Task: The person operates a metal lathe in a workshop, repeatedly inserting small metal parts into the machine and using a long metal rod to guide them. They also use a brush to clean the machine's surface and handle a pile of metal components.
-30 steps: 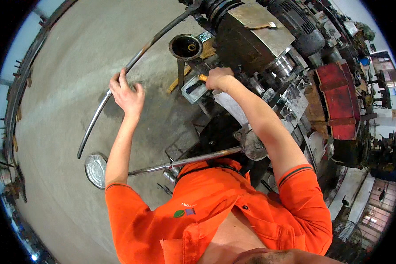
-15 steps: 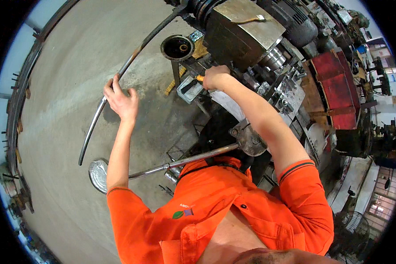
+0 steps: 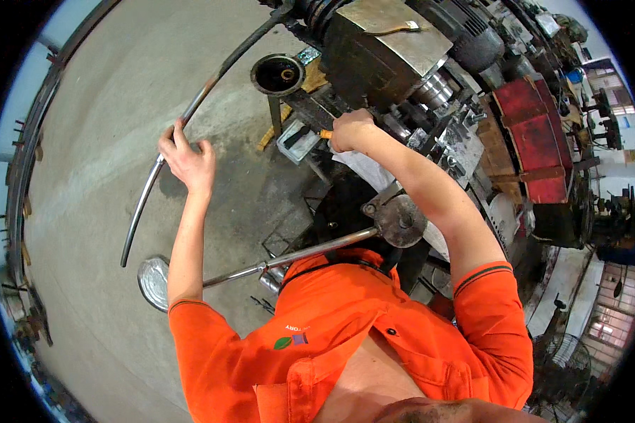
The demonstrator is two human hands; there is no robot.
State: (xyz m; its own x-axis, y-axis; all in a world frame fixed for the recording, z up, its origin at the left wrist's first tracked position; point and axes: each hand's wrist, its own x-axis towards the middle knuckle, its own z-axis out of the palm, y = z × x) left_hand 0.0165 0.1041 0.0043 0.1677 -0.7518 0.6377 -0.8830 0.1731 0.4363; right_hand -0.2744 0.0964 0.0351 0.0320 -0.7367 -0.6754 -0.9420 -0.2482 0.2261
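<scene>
My left hand (image 3: 189,161) is closed around a long metal lever (image 3: 140,206), which curves from the machine's top down past my wrist on the left. The lever is dark at its upper part and shiny below. My right hand (image 3: 354,130) is a fist at the machine's near side. The orange-yellow handle (image 3: 325,134) of a tool pokes out at its left; the rest of the tool is hidden. Just left of that fist sits a small pale tray (image 3: 289,156) with a black object in it. Above the tray stands a round dark pot (image 3: 278,90) with a ring inside.
The machine's metal housing (image 3: 374,63) fills the top middle. A steel bar (image 3: 317,247) with a round metal disc (image 3: 153,283) at its end crosses before my waist. At right are a red metal box (image 3: 533,137) and a caged fan (image 3: 561,366).
The whole view has shifted slightly. Both hands keep their grips, and the lever stays in about the same place against the machine.
</scene>
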